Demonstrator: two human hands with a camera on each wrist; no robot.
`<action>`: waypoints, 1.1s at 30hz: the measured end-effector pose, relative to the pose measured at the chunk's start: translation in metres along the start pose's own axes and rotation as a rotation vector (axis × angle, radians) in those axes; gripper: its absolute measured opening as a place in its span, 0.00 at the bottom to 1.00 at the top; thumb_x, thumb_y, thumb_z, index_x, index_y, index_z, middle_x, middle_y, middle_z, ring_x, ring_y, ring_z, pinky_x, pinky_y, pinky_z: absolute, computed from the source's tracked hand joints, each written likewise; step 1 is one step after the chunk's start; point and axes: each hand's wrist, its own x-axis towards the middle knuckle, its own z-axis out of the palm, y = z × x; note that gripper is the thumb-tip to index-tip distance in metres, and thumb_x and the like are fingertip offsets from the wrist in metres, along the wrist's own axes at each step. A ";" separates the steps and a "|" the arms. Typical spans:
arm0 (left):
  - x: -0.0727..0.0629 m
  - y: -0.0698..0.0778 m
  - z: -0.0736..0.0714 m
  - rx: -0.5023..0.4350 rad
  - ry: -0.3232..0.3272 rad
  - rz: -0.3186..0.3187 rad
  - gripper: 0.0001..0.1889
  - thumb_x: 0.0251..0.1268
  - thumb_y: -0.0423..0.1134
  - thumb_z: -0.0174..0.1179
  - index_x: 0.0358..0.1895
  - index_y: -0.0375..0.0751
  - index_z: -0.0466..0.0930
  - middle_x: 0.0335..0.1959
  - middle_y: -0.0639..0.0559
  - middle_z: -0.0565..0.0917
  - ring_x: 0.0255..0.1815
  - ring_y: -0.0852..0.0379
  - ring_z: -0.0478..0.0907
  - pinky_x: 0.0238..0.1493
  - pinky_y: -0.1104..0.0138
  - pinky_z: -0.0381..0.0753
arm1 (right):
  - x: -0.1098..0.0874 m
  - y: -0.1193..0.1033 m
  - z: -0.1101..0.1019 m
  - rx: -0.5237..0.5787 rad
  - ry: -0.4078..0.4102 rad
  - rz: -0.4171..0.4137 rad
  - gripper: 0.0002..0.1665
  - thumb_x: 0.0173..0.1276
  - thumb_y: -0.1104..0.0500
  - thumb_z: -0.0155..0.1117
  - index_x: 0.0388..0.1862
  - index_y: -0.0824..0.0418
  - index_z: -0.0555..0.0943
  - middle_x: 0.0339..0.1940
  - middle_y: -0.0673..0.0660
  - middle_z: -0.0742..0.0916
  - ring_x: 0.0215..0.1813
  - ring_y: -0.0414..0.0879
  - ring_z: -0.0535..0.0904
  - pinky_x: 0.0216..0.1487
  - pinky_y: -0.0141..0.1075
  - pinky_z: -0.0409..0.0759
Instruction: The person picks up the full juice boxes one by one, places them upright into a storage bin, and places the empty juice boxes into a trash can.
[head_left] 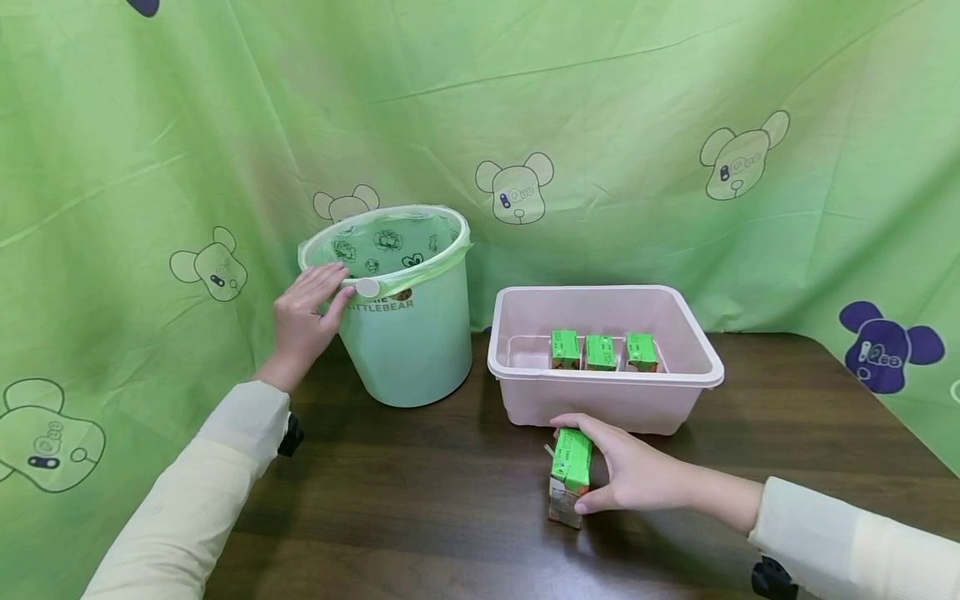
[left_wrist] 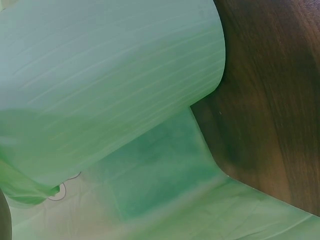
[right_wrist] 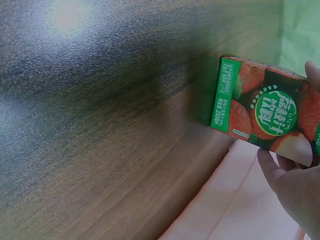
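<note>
My left hand (head_left: 307, 312) holds the near left rim of a mint-green bin (head_left: 408, 350), fingers over the edge and thumb lower on the outside. A printed green bag (head_left: 390, 242) lines the bin. In the left wrist view the bin's ribbed wall (left_wrist: 115, 85) fills much of the picture. My right hand (head_left: 637, 471) grips a litchi juice box (head_left: 572, 467) between thumb and fingers, in front of a pink tub (head_left: 600, 400). The right wrist view shows the box's printed front (right_wrist: 270, 110); whether its base touches the table cannot be told.
Three more juice boxes, among them the left one (head_left: 565, 348), stand inside the tub, right of the bin. Both containers are on a dark wooden table (head_left: 420, 500). A green cloth (head_left: 600, 100) with bear faces hangs behind and at the sides.
</note>
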 end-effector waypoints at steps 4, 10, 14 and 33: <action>0.000 0.000 0.001 -0.008 0.004 -0.001 0.16 0.60 0.36 0.66 0.49 0.32 0.84 0.51 0.39 0.83 0.53 0.41 0.80 0.64 0.55 0.71 | 0.000 0.000 0.000 -0.001 -0.001 0.000 0.52 0.46 0.55 0.82 0.68 0.56 0.64 0.58 0.43 0.77 0.56 0.40 0.75 0.60 0.36 0.73; -0.001 0.000 0.000 -0.005 -0.010 0.006 0.16 0.63 0.37 0.64 0.50 0.31 0.83 0.50 0.37 0.83 0.53 0.39 0.80 0.60 0.48 0.74 | -0.001 -0.002 -0.001 -0.004 -0.003 0.010 0.51 0.47 0.54 0.81 0.68 0.50 0.64 0.58 0.42 0.77 0.55 0.40 0.74 0.59 0.37 0.73; -0.002 0.000 0.000 -0.003 -0.008 0.001 0.16 0.63 0.37 0.64 0.50 0.31 0.83 0.50 0.37 0.83 0.52 0.38 0.80 0.61 0.49 0.73 | 0.001 -0.005 -0.004 -0.027 0.007 0.001 0.51 0.47 0.53 0.82 0.68 0.47 0.64 0.58 0.41 0.76 0.56 0.39 0.74 0.59 0.37 0.73; -0.001 0.001 -0.002 0.016 -0.033 0.001 0.17 0.65 0.41 0.61 0.51 0.32 0.82 0.52 0.38 0.82 0.54 0.40 0.80 0.61 0.49 0.73 | 0.018 -0.035 -0.028 0.072 0.013 -0.074 0.54 0.47 0.63 0.80 0.71 0.50 0.62 0.59 0.46 0.75 0.57 0.43 0.74 0.61 0.36 0.74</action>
